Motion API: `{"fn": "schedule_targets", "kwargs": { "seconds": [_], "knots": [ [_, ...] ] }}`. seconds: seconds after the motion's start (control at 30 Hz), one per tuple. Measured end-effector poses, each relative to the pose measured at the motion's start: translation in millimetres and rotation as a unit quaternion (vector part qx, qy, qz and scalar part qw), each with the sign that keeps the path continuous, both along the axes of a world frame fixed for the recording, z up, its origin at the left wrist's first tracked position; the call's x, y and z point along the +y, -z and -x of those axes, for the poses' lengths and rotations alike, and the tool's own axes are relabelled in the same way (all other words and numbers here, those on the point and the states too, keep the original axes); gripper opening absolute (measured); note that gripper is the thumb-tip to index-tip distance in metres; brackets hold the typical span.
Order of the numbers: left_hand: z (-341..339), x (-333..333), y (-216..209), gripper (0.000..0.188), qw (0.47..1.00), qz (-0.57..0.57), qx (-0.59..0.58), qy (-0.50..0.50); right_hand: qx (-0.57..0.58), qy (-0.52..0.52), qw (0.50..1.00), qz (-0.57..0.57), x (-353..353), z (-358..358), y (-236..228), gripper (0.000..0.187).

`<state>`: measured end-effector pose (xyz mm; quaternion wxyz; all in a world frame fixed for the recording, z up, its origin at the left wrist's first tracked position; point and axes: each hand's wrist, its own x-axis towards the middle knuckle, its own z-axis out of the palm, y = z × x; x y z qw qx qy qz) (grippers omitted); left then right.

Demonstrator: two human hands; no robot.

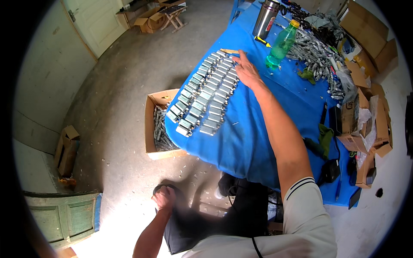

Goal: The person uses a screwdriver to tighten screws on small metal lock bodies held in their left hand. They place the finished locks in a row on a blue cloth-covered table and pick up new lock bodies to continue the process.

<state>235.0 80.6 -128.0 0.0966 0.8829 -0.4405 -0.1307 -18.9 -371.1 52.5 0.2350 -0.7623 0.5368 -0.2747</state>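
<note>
Several rows of small silver rectangular metal pieces [202, 94] lie along the left edge of the blue-covered table [249, 133]. What kind of parts they are, I cannot make out. My right hand [247, 72] reaches over the far end of the rows, fingers stretched out and apart, with nothing seen in its grasp. Its fingertips are beside the outermost pieces and a thin tan strip [230, 51]. Low down on the left, my left hand [164, 198] rests on my dark-trousered knee with its fingers curled in; nothing shows in it.
A green plastic bottle [282, 45], a steel tumbler [266, 19] and a yellow-black screwdriver [262, 41] are at the back. A heap of grey metal parts [312, 45] lies behind them. An open carton [149, 129] of metal pieces sits below the table's left edge; cartons [370, 124] line the right.
</note>
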Motion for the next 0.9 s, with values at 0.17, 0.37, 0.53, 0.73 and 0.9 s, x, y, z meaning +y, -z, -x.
{"fn": "schedule_targets", "kwargs": {
  "seconds": [0.17,0.37,0.53,0.73,0.9],
  "knots": [
    [3,-4,-2,0.024,1.000,0.006,-0.010,0.000,-0.032,-0.029,0.999,0.025,-15,9,1,0.064],
    [0,-2,4,0.024,1.000,-0.012,-0.009,-0.001,-0.037,-0.002,0.999,0.029,-14,44,-17,0.063],
    [4,-5,1,0.025,1.000,0.001,-0.008,0.014,-0.076,-0.021,0.997,-0.020,2,54,-11,0.065],
    [11,-5,-9,0.026,1.000,-0.022,-0.016,0.005,-0.007,-0.014,1.000,-0.020,3,50,-5,0.062],
    [10,-1,-8,0.027,1.000,-0.025,-0.009,-0.001,-0.047,-0.033,0.998,0.015,8,47,-6,0.062]
  ]
}}
